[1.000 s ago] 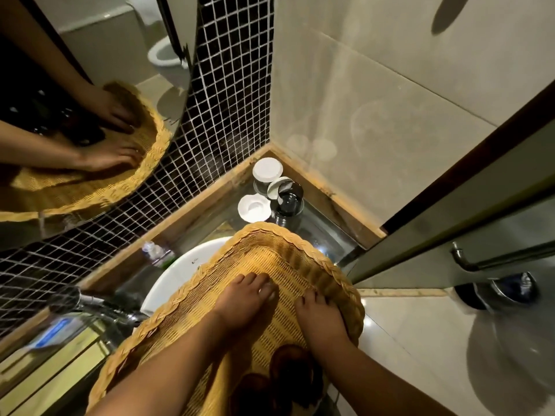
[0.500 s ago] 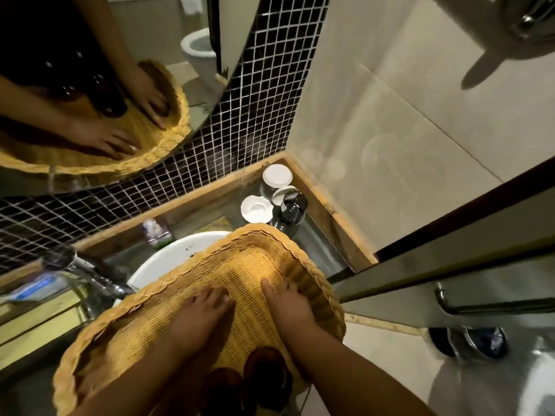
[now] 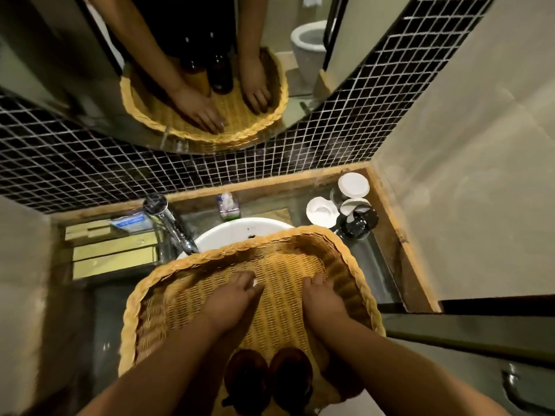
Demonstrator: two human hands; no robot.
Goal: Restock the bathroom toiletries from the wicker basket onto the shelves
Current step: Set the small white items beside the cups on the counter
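A mirror (image 3: 210,70) fills the upper wall, cut off by the top edge; it shows a reflection of the basket, two hands and two dark bottles. Below it lies the counter (image 3: 381,265), partly hidden under the basket (image 3: 210,265), which is held over the sink (image 3: 237,232) so that only the basin's far rim shows. One tap (image 3: 171,223) stands at the sink's left.

Inside the basket both hands lie flat, palms down on the weave. The left hand (image 3: 228,298) has its fingers stretched out and a little spread, grasping nothing. The right hand (image 3: 322,298) is likewise spread near the right wall, with nothing in it; its fingertips are blurred.

Two brown bottles (image 3: 270,376) stand at the basket's near end between the forearms, dim and cut off by the lower edge.

In the counter's right corner sit three white lids or discs (image 3: 353,184) and one dark glossy container (image 3: 359,223); what they are is hard to tell. One small clear bottle (image 3: 228,202) stands behind the sink.
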